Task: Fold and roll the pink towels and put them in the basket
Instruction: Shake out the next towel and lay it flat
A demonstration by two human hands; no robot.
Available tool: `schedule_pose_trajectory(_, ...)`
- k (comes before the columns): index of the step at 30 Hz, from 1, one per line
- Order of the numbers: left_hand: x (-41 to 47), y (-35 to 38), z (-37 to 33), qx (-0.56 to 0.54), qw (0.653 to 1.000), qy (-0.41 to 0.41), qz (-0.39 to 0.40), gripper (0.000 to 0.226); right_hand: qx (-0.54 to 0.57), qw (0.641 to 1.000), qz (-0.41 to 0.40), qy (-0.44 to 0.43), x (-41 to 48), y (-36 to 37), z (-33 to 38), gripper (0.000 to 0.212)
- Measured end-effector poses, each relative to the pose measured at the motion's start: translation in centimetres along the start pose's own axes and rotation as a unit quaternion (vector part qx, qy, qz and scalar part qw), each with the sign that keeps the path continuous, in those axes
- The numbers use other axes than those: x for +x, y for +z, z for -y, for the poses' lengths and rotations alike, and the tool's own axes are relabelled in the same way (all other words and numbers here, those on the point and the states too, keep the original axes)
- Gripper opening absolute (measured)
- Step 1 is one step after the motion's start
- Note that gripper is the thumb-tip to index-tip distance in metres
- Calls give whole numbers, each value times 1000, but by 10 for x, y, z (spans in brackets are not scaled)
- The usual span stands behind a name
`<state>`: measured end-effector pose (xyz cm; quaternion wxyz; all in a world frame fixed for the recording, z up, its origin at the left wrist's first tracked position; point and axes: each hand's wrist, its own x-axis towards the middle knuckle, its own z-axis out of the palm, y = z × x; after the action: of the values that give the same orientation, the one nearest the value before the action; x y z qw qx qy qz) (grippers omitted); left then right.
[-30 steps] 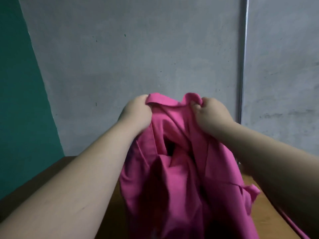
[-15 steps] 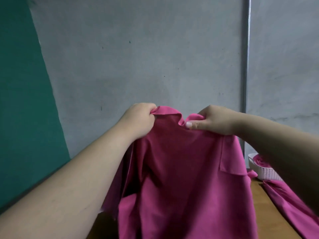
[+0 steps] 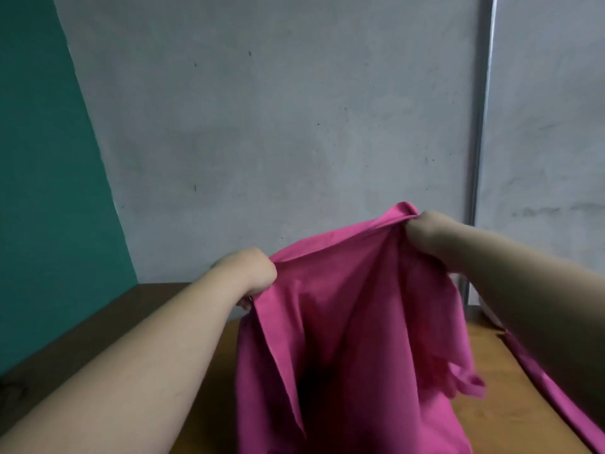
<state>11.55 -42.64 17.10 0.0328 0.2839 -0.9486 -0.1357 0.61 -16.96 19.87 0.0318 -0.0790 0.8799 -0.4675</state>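
Your left hand (image 3: 252, 273) grips the bright pink cloth towel (image 3: 347, 329) at its top edge | your right hand (image 3: 425, 234) grips it higher | towel hangs above the brown wooden desk (image 3: 510, 407)

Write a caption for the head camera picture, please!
Left hand and right hand grip a crumpled pink cloth towel by its top edge, above a brown wooden table.

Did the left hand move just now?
Yes. The left hand, gripping the towel, dropped nearly level with the table's back edge and farther from the wall pipe.
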Motion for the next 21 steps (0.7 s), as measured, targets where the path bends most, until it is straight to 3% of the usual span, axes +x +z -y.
schedule_pose_trajectory(2,4,21,0,-221,971,-67,63,29,164,983,24,83,15,21,-15,35)
schedule_pose_trajectory(6,33,58,-13,-540,826,-111,120,35,367,910,63,184,46,63,-27,34)
schedule_pose_trajectory(8,61,61,-28,-646,752,-93,88,39,467,868,25,167,65,73,-14,34)
schedule_pose_trajectory(10,87,39,-46,-705,708,-38,-25,48,516,851,-40,85,85,67,17,31)
schedule_pose_trajectory(12,98,-8,-65,-699,689,76,-177,58,535,841,-77,-27,100,45,68,28)
schedule_pose_trajectory(14,92,-64,-80,-636,675,218,-302,56,598,787,-96,-119,103,10,121,27)
schedule_pose_trajectory(16,84,-107,-86,-559,676,303,-373,55,625,749,-90,-199,91,-23,157,26)
schedule_pose_trajectory(18,70,-130,-87,-538,685,325,-369,61,588,763,-113,-244,74,-44,164,28)
schedule_pose_trajectory(21,43,-128,-79,-489,752,252,-364,66,449,834,-178,-265,51,-58,142,27)
